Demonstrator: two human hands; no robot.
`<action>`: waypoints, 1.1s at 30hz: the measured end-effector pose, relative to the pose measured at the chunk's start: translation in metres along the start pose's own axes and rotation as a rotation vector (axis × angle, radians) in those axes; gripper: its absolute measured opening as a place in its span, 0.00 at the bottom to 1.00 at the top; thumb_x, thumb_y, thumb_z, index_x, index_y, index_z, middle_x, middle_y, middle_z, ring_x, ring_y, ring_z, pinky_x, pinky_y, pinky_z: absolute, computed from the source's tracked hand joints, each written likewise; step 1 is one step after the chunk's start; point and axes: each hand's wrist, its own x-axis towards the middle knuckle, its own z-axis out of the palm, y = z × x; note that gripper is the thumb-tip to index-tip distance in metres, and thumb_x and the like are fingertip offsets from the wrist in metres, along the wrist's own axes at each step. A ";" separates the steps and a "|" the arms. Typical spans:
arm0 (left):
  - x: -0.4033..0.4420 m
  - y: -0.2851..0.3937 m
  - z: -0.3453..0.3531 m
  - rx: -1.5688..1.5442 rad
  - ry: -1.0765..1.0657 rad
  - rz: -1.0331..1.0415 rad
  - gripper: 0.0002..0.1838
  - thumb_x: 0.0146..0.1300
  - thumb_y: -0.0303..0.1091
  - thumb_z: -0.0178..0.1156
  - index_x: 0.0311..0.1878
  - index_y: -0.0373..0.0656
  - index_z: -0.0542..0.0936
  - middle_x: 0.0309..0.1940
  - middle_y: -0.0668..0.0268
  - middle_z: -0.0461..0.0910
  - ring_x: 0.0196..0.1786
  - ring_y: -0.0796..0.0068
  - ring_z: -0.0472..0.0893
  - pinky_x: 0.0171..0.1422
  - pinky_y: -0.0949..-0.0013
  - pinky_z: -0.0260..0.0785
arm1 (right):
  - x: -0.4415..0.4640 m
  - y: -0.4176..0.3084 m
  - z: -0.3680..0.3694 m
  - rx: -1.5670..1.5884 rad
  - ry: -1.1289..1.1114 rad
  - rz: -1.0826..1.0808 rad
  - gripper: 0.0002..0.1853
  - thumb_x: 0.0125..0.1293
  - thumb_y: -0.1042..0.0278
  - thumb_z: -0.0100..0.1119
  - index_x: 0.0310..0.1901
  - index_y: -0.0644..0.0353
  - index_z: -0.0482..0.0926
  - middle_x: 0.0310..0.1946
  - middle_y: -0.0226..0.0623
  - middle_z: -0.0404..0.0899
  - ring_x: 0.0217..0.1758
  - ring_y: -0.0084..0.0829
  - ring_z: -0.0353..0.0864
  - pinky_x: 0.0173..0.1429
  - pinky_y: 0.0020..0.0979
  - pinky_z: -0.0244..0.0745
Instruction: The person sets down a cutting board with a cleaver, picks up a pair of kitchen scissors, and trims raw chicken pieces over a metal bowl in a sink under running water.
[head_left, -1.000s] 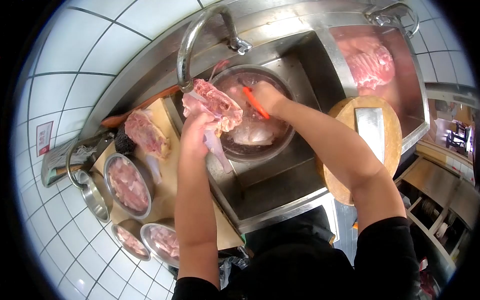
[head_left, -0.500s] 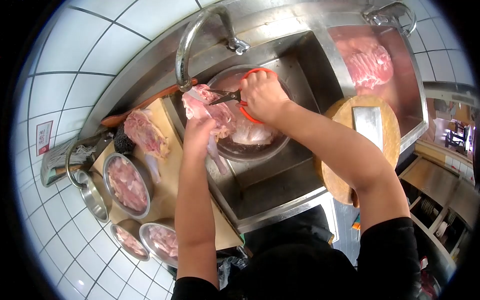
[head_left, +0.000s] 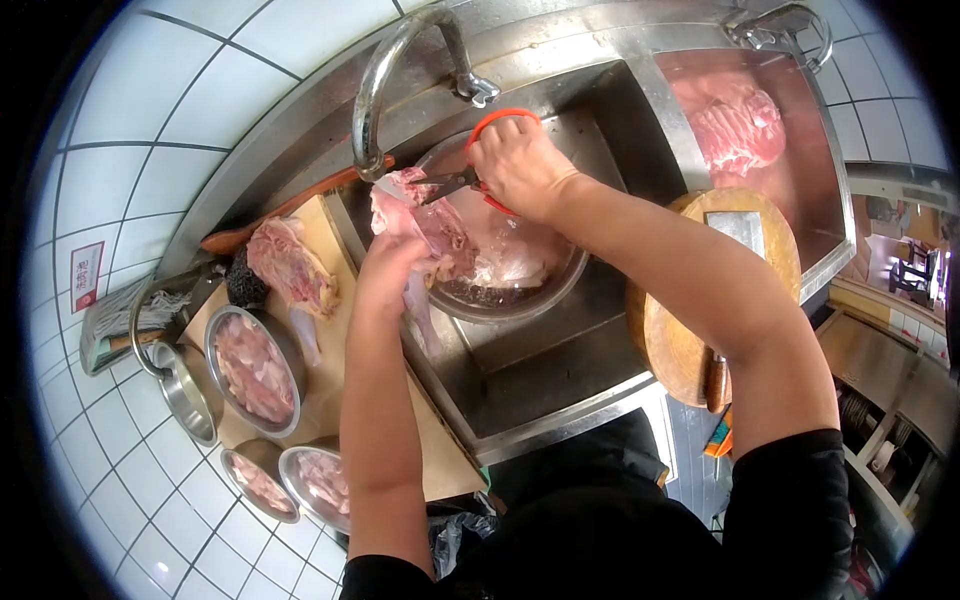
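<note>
My left hand [head_left: 392, 266] grips a piece of raw poultry [head_left: 440, 228] with a leg hanging down, over the left rim of a large metal bowl [head_left: 572, 285]. Orange-handled scissors [head_left: 462, 182] are in my right hand [head_left: 525, 172], their dark blades at the upper part of the meat. Pinkish water and another pale piece of meat [head_left: 515, 265] lie in the bowl, which stands in a steel sink [head_left: 540, 365]. A curved faucet [head_left: 370, 110] rises just behind the held meat.
On a board [head_left: 385, 440] at the left are a poultry piece [head_left: 290, 265] and bowls of cut meat [head_left: 255, 365]. A round chopping block [head_left: 675, 340] with a cleaver [head_left: 738, 232] stands at the right, beside a basin holding meat [head_left: 740, 130] in pink water.
My right hand has risen out of the bowl with the scissors and brought their blades to the held meat. The meat and my left hand have shifted slightly left and down.
</note>
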 end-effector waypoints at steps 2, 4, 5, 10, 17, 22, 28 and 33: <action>0.003 -0.001 0.001 -0.004 -0.004 0.004 0.10 0.56 0.27 0.61 0.39 0.30 0.81 0.36 0.60 0.84 0.39 0.68 0.85 0.46 0.67 0.76 | 0.000 0.000 0.000 0.017 -0.013 0.015 0.12 0.65 0.59 0.56 0.43 0.56 0.80 0.41 0.37 0.82 0.45 0.36 0.81 0.49 0.38 0.71; 0.008 -0.001 0.001 0.010 -0.004 0.020 0.11 0.56 0.28 0.62 0.40 0.30 0.82 0.36 0.61 0.84 0.39 0.69 0.85 0.46 0.68 0.76 | -0.001 -0.002 -0.002 0.058 -0.033 0.051 0.12 0.65 0.58 0.57 0.43 0.56 0.79 0.41 0.37 0.80 0.46 0.37 0.80 0.52 0.39 0.72; 0.010 -0.003 -0.001 0.033 0.000 0.025 0.11 0.56 0.28 0.61 0.40 0.30 0.82 0.36 0.61 0.84 0.39 0.69 0.85 0.46 0.68 0.75 | -0.001 -0.002 -0.003 0.064 -0.041 0.056 0.13 0.64 0.58 0.57 0.43 0.56 0.80 0.41 0.37 0.80 0.46 0.37 0.80 0.52 0.39 0.72; 0.012 0.001 -0.004 0.090 -0.076 0.009 0.11 0.56 0.29 0.60 0.39 0.31 0.83 0.34 0.62 0.84 0.38 0.70 0.83 0.44 0.68 0.74 | 0.007 -0.003 -0.001 0.044 -0.086 0.061 0.14 0.64 0.57 0.58 0.44 0.57 0.80 0.41 0.37 0.81 0.46 0.37 0.80 0.52 0.39 0.72; 0.001 0.005 -0.002 0.121 -0.045 -0.013 0.11 0.56 0.29 0.60 0.39 0.32 0.82 0.36 0.61 0.83 0.39 0.70 0.82 0.44 0.65 0.74 | 0.016 0.006 0.001 0.133 -0.237 0.014 0.12 0.63 0.59 0.60 0.41 0.58 0.84 0.41 0.41 0.85 0.45 0.38 0.86 0.49 0.39 0.80; -0.008 0.007 -0.006 0.144 -0.022 -0.038 0.15 0.56 0.28 0.61 0.47 0.33 0.80 0.40 0.61 0.83 0.42 0.68 0.82 0.46 0.65 0.75 | 0.016 0.014 -0.012 0.363 -0.499 0.004 0.14 0.66 0.54 0.63 0.37 0.56 0.88 0.39 0.42 0.88 0.46 0.38 0.89 0.47 0.38 0.83; -0.020 0.007 -0.001 -0.016 0.011 -0.022 0.17 0.56 0.26 0.60 0.50 0.34 0.79 0.41 0.63 0.83 0.44 0.68 0.83 0.52 0.66 0.75 | 0.001 -0.002 -0.004 0.619 -0.545 0.280 0.18 0.66 0.48 0.61 0.38 0.55 0.89 0.40 0.44 0.89 0.46 0.44 0.89 0.51 0.45 0.83; -0.015 -0.002 0.001 -0.214 0.005 0.033 0.21 0.57 0.25 0.58 0.55 0.33 0.78 0.42 0.63 0.83 0.45 0.69 0.83 0.53 0.66 0.75 | -0.014 -0.027 0.033 1.158 -0.435 0.528 0.24 0.67 0.41 0.61 0.41 0.58 0.87 0.31 0.48 0.86 0.34 0.44 0.87 0.44 0.45 0.81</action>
